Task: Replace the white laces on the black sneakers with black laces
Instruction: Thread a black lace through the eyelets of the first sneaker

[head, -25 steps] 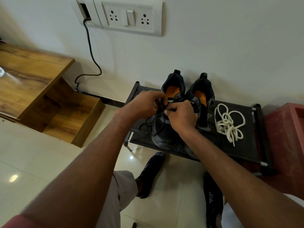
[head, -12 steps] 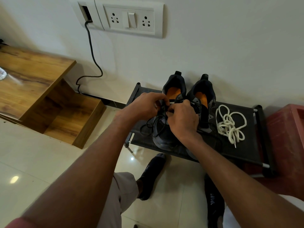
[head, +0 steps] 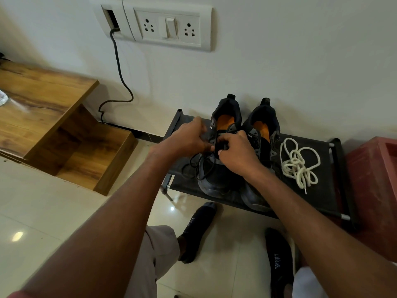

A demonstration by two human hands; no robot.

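Head view: both hands, left [head: 189,139] and right [head: 237,154], pinched on limp black lace [head: 203,166] at left sneaker [head: 217,179] eyelets; best gripped near stiff tip.

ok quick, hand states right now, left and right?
Left hand: closed, pinching the black lace at the left sneaker.
Right hand: closed on the same lace at the eyelets.

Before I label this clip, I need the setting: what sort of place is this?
Probably a room in a home: a low shoe rack against the wall, a socket panel, wooden furniture.
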